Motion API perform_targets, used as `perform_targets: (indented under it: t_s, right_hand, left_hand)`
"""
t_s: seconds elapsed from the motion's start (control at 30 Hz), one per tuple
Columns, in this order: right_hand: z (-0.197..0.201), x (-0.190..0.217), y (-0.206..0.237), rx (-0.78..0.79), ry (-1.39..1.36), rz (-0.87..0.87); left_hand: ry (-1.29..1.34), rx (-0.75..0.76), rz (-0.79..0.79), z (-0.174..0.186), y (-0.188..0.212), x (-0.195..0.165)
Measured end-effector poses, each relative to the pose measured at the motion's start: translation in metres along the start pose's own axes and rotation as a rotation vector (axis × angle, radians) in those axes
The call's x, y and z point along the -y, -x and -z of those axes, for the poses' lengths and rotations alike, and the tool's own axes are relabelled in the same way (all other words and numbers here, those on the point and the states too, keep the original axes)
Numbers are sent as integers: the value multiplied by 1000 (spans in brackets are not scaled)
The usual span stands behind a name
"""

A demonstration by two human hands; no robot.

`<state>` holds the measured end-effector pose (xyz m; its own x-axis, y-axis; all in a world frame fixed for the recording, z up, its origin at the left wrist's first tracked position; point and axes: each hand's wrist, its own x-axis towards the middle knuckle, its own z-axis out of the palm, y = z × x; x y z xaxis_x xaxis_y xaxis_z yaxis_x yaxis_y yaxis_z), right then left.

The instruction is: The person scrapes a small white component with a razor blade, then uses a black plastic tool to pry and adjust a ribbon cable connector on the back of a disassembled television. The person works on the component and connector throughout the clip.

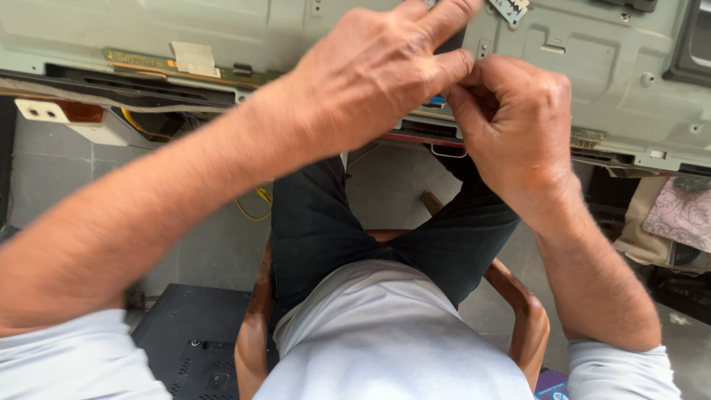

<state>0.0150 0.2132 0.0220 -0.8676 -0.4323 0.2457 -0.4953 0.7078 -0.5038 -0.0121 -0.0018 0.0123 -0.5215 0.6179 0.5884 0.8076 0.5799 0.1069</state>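
A large grey metal back panel of a flat screen lies across the top of the view. My left hand reaches over its near edge with fingers stretched toward a dark spot on the panel. My right hand is curled tight beside it, fingertips pinched together against the left hand's fingers at the panel's lower edge. What the fingers pinch is hidden; a small blue part shows just under them. A narrow green circuit strip with a piece of tape runs along the panel's left edge.
I sit on a brown wooden chair in dark trousers. A black electronic box lies on the grey tiled floor at lower left. Yellow wires hang under the panel. Folded cloth sits at right.
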Motion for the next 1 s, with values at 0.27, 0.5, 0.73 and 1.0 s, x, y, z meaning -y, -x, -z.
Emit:
perform_targets:
  t_s: [0.27, 0.5, 0.73, 1.0]
  right_hand:
    - [-17, 1, 15, -143, -112, -76]
    - [-29, 2, 24, -209, -135, -110]
    - [-36, 4, 30, -254, -91, -61]
    - [-36, 10, 46, -281, 2, -8]
  left_hand:
    - [14, 321, -259, 5, -18, 25]
    - [-57, 347, -321, 5, -22, 23]
    - [-82, 497, -323, 10, -32, 20]
    - [-132, 611, -420, 15, -43, 19]
